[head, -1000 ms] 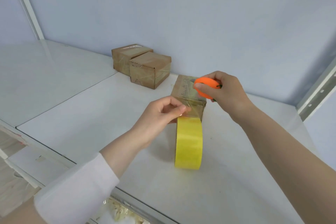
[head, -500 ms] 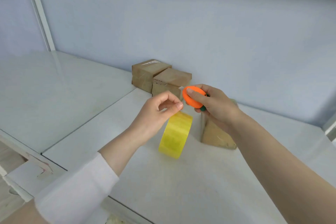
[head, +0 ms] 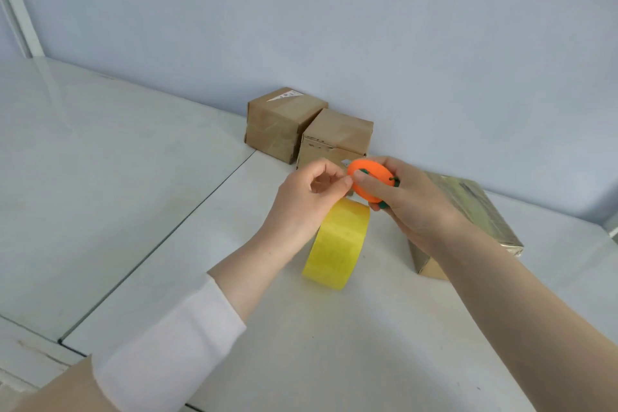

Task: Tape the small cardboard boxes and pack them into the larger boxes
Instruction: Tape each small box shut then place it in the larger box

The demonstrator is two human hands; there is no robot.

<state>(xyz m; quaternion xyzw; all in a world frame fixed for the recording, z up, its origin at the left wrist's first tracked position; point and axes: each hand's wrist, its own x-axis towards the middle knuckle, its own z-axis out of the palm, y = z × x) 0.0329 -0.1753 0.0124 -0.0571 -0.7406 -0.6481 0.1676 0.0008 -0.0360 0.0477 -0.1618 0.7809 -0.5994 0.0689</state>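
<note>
A yellow tape roll (head: 337, 242) stands on edge on the white table (head: 301, 328), just below my hands. My left hand (head: 302, 202) pinches thumb and forefinger together above the roll, seemingly on the clear tape end. My right hand (head: 406, 202) grips a round orange tape cutter (head: 369, 184) right beside those fingertips. A small cardboard box wrapped in shiny tape (head: 475, 211) lies behind my right wrist, partly hidden. Two more small cardboard boxes (head: 282, 122) (head: 336, 140) stand together at the back wall.
The blue wall (head: 334, 27) closes the back of the table. A seam (head: 187, 224) divides the table from a second surface on the left (head: 100, 160). A white frame post (head: 15, 10) rises at far left.
The tape has come away from the wrapped box, which now lies to the right of the roll. Both hands have moved together above the roll, and the cutter now faces the camera flat.
</note>
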